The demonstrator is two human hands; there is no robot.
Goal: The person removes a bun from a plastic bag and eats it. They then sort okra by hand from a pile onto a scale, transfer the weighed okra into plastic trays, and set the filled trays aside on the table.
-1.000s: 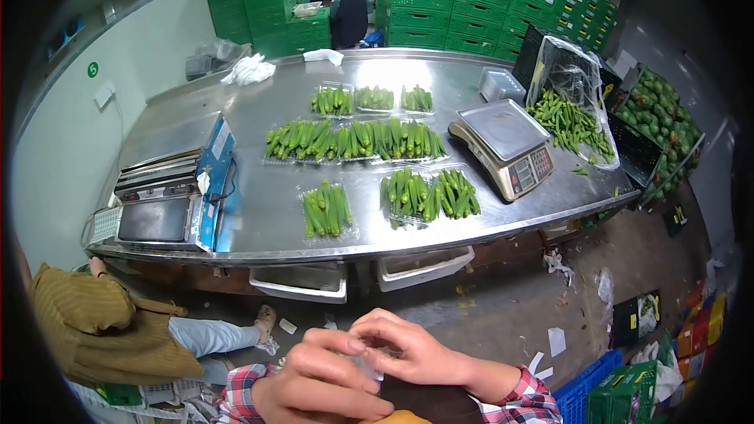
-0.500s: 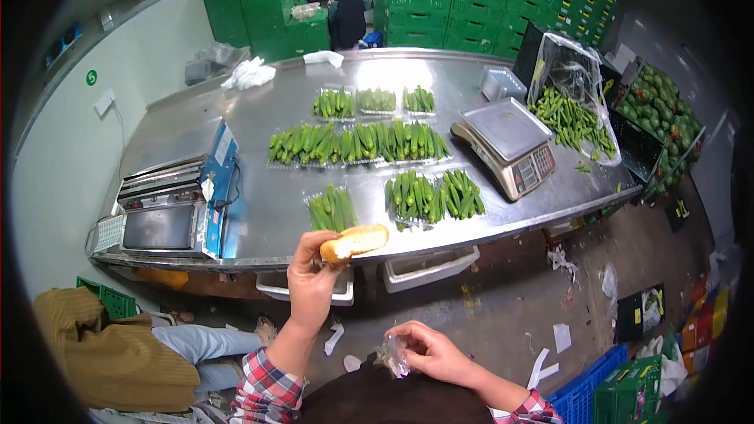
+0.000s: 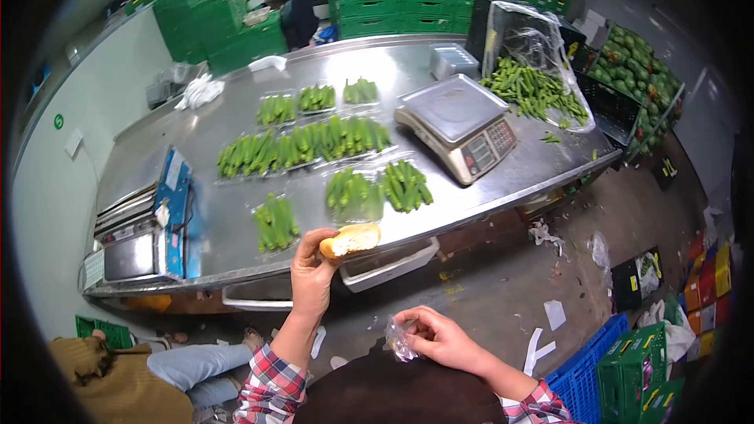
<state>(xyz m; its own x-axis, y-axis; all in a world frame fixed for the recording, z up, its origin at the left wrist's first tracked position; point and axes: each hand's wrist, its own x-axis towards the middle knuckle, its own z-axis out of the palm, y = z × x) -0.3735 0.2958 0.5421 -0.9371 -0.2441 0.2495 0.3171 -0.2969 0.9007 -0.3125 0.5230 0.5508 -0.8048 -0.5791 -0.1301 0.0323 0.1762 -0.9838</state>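
Between the thumb and fingers of my left hand [image 3: 312,271] is a bread roll [image 3: 350,242] with a bitten end, raised in front of the table's near edge. My right hand [image 3: 441,336], low by my body, pinches a crumpled clear plastic wrapper [image 3: 399,340]. Beyond the bread, trays of okra [image 3: 306,144] lie in rows on the steel table [image 3: 228,247]. A single okra tray [image 3: 275,224] is nearest the bread on the left, with two more okra trays [image 3: 378,190] behind it.
A weighing scale [image 3: 455,122] stands right of the okra, near a heap of loose okra [image 3: 534,90]. At the left is a wrapping machine [image 3: 145,228]. A seated person [image 3: 133,377] is at lower left; another person [image 3: 298,16] stands behind the table. Crates [image 3: 628,369] sit at lower right.
The camera view has turned right and tilted, so the table appears shifted left. Both hands keep their hold, the left on the bread roll and the right on the wrapper.
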